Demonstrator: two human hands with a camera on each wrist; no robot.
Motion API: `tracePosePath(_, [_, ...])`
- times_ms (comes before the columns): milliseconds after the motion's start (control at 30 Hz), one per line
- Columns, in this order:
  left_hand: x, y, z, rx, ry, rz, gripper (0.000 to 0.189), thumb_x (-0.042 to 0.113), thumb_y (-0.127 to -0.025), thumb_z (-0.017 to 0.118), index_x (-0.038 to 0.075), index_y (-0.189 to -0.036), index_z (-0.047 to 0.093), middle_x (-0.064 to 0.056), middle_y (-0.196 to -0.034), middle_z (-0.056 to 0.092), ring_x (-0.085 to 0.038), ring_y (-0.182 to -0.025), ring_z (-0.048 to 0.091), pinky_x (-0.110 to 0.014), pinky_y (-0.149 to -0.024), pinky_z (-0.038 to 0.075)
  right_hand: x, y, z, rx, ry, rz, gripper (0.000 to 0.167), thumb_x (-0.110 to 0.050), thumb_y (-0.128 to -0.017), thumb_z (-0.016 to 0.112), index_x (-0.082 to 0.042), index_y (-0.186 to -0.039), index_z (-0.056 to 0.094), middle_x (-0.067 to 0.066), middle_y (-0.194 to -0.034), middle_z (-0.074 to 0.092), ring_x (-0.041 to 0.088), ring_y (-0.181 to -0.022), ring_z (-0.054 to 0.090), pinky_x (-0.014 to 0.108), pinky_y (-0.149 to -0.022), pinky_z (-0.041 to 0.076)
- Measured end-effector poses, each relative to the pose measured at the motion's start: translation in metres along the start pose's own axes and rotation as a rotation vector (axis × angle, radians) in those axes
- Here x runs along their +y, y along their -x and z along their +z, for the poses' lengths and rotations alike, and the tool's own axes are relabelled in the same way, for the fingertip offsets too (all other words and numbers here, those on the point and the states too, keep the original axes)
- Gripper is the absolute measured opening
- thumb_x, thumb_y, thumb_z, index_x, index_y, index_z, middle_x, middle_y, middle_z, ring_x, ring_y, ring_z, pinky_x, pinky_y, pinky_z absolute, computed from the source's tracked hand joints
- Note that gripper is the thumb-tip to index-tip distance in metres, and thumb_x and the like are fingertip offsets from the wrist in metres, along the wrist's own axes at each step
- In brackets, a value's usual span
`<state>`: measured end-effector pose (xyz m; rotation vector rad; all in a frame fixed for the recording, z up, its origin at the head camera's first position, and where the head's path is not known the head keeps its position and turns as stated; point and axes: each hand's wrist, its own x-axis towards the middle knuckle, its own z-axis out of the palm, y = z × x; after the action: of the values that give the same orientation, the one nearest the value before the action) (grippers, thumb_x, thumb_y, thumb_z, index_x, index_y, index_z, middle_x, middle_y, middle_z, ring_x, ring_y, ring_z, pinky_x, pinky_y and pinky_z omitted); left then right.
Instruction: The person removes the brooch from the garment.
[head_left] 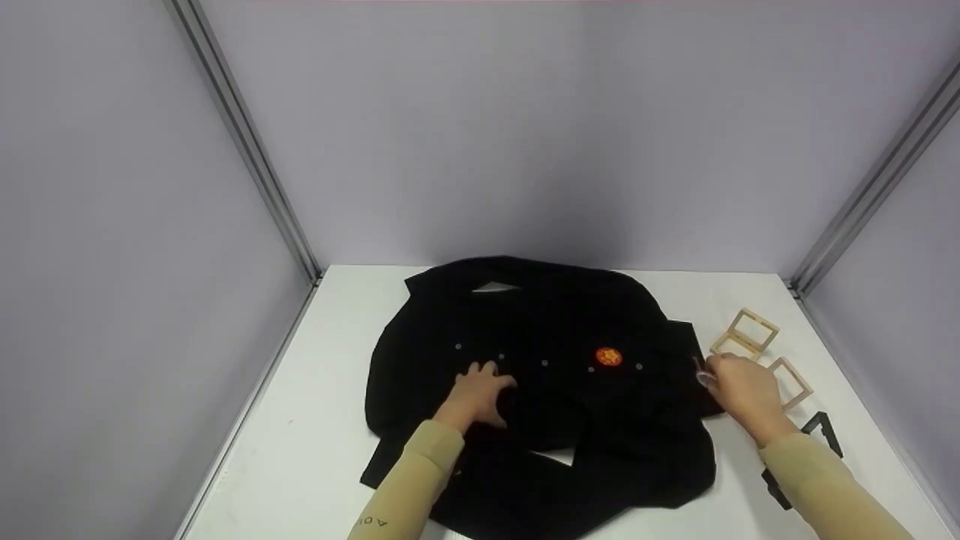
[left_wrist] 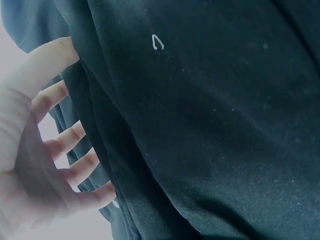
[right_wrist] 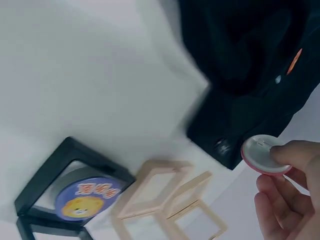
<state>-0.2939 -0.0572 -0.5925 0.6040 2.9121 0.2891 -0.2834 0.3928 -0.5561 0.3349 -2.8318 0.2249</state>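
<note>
A black garment (head_left: 615, 427) with a row of small snap buttons lies spread over the white table in the head view. A round red-and-orange badge (head_left: 608, 356) sits on its right part. My left hand (head_left: 480, 391) rests on the middle of the cloth, fingers spread and slightly bent; in the left wrist view its fingertips touch the dark fabric (left_wrist: 210, 130). My right hand (head_left: 745, 390) is over the garment's right end. Between thumb and fingers it pinches a round pin badge (right_wrist: 264, 154), its pale back and pin showing; the badge's front is hidden.
Two light wooden frames (right_wrist: 150, 192) stand at the table's right side. Nearer me is a black frame (right_wrist: 66, 152) with a blue badge (right_wrist: 90, 197) bearing a yellow cartoon face. Grey walls enclose the white table (head_left: 300, 450) at left, back and right.
</note>
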Motion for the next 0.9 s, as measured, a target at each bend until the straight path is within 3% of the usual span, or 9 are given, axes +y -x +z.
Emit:
tracePosePath(233, [-0.001, 0.001, 0.0, 0.005, -0.002, 0.008, 0.071, 0.034, -0.072, 0.099, 0.028, -0.136, 0.069, -0.012, -0.142, 0.058, -0.039, -0.131, 0.055, -0.066, -0.107, 0.05, 0.021, 0.003, -0.002, -0.051, 0.006, 0.046, 0.024, -0.015, -0.092, 0.077, -0.006, -0.076, 0.061, 0.018, -0.072, 0.063, 0.037, -0.059, 0.062, 0.053, -0.047, 0.045])
tracePosePath(533, [0.001, 0.004, 0.001, 0.009, 0.0, -0.001, 0.072, 0.034, -0.072, 0.099, 0.028, -0.137, 0.069, -0.011, -0.141, 0.059, -0.038, -0.131, 0.055, -0.064, -0.107, 0.05, 0.04, 0.01, -0.003, -0.123, -0.001, 0.109, 0.019, -0.013, -0.094, 0.074, -0.004, -0.078, 0.067, 0.02, -0.076, 0.067, 0.036, -0.063, 0.064, 0.053, -0.055, 0.05])
tracePosePath(700, [0.0, 0.004, 0.003, 0.014, -0.014, 0.004, 0.073, 0.036, -0.071, 0.099, 0.029, -0.137, 0.069, -0.01, -0.139, 0.058, -0.036, -0.129, 0.055, -0.064, -0.105, 0.052, 0.046, 0.013, -0.003, -0.145, 0.026, 0.119, 0.012, -0.008, -0.092, 0.075, 0.001, -0.085, 0.072, 0.023, -0.081, 0.071, 0.039, -0.07, 0.069, 0.057, -0.062, 0.057])
tracePosePath(900, [-0.002, 0.003, 0.003, 0.015, -0.01, 0.002, 0.075, 0.036, -0.07, 0.099, 0.029, -0.138, 0.068, -0.01, -0.14, 0.058, -0.037, -0.131, 0.055, -0.065, -0.107, 0.051, 0.051, 0.01, -0.003, -0.132, 0.06, 0.101, 0.006, -0.002, -0.086, 0.074, 0.002, -0.085, 0.071, 0.022, -0.079, 0.071, 0.038, -0.069, 0.068, 0.06, -0.063, 0.056])
